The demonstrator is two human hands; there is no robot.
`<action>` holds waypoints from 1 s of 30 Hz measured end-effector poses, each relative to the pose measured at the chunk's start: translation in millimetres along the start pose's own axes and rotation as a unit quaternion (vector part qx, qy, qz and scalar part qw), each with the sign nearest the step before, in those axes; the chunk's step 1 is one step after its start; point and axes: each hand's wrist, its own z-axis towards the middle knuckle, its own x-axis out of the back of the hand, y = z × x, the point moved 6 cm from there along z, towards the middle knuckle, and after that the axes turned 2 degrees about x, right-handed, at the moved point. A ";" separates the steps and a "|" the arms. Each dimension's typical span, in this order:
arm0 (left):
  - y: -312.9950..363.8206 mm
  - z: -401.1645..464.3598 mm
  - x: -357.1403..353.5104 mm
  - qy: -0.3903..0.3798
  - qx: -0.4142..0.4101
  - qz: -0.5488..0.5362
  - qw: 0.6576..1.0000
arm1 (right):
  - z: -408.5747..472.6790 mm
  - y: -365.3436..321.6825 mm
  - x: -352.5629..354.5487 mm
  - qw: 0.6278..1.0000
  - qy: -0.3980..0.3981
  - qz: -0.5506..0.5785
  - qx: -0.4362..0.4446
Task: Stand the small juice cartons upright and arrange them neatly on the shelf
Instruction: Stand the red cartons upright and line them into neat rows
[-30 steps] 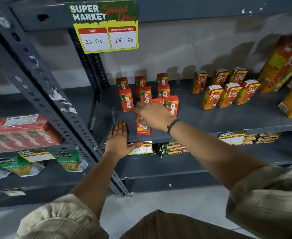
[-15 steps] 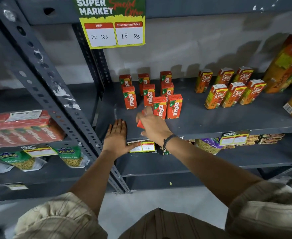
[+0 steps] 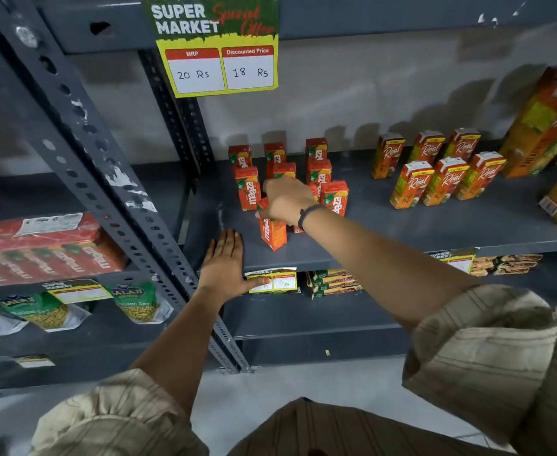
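Head view: a grey metal shelf (image 3: 402, 225) carries the goods, with a perforated upright post (image 3: 83, 149) slanting across the left. Above hangs a green and yellow price sign (image 3: 216, 47) reading 20 Rs and 18 Rs. To the right of the shelf stand six small Real cartons (image 3: 435, 169) in two rows, and beyond them large pineapple juice cartons (image 3: 547, 123) leaning at the far right. A smaller price tag (image 3: 278, 281) is fixed to the shelf's front lip, with stacked packets (image 3: 333, 283) on the level below. On the neighbouring rack to the left lie red flat packs (image 3: 40, 248) and green snack bags (image 3: 135, 299).

The right forearm reaches across the front of the shelf and covers part of the carton group behind it. The small Maaza cartons (image 3: 247, 189) are red-orange with green leaf print, standing upright in rows at the back left of the shelf. One more Maaza carton (image 3: 273, 233) stands nearer the front edge, slightly tilted, its logo running down its side. The right hand (image 3: 285, 200) comes down on its top, fingers (image 3: 260, 213) curled around the upper end and pinching it. The left hand (image 3: 223, 264) lies flat on the shelf's front edge, just left of that carton and apart from it, fingers pressed together and the thumb out over the price tag.
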 end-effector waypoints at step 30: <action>-1.2 -0.5 0.2 -0.004 -0.005 -0.019 1.000 | 20.9 -2.7 6.3 0.992 0.019 -0.096 0.075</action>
